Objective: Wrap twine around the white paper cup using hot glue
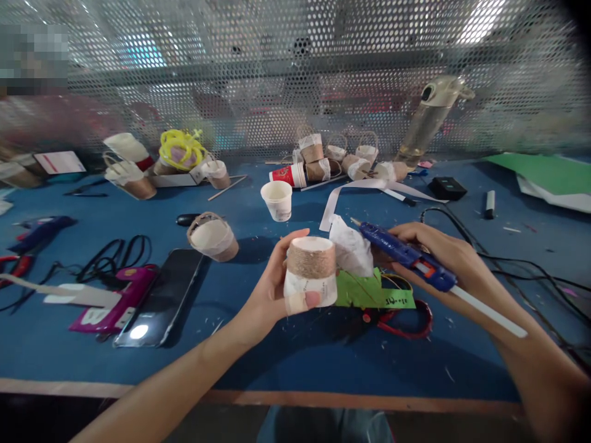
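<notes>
My left hand (284,283) is closed around a white paper cup (318,289), thumb pressed on its lower wall. The cup is held narrow end up, and brown twine (312,261) wraps its upper half. My right hand (429,246) grips a blue glue gun (401,249), its nozzle pointing left and slightly up, apart from the cup. A white glue stick (492,312) sticks out of its rear. Between the hands is a crumpled white piece of paper or fabric (351,246). Below it are a green strip (360,290) and red-handled scissors (418,326), partly covered.
A white cup (278,203) and a handled cup (215,239) stand ahead. Several twine-wrapped cups (314,151) and a bottle (427,117) line the perforated screen. A phone (161,298) and a purple glue gun (117,298) lie left. Black cables (512,271) run at right.
</notes>
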`<state>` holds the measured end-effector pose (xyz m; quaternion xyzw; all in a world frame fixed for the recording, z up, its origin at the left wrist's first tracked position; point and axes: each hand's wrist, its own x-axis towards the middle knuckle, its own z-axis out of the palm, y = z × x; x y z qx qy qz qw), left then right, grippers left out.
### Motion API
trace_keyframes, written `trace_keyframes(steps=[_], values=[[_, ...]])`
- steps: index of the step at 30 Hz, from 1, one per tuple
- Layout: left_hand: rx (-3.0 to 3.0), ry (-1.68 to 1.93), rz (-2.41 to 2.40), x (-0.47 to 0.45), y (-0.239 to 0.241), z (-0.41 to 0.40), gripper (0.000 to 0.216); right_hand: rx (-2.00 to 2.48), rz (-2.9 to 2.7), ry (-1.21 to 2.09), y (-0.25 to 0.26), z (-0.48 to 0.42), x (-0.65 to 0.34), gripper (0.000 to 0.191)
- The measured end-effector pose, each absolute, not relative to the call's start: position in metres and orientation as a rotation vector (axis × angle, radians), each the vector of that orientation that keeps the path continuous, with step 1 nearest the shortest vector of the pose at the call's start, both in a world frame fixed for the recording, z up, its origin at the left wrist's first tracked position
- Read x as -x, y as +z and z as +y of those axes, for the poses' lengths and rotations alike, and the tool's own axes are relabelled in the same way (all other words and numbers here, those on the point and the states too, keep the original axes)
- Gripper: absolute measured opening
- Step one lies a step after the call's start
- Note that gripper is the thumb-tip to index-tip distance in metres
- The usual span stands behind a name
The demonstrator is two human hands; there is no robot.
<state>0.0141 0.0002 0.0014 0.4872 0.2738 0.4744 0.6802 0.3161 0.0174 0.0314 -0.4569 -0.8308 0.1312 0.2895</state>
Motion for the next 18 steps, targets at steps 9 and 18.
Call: trace_keyframes(steps=[9,18], values=[[-1.142,1.167,0.68,-0.009,-0.002,-0.003,0.08,1.218,-2.153,0.452,0.037,0.013,-0.307,0.015],[-1.443,0.966,0.532,-0.01,0.006,-0.01,0.08,1.251,-2.243,0.425,0.034,0.01,-0.3,0.03]])
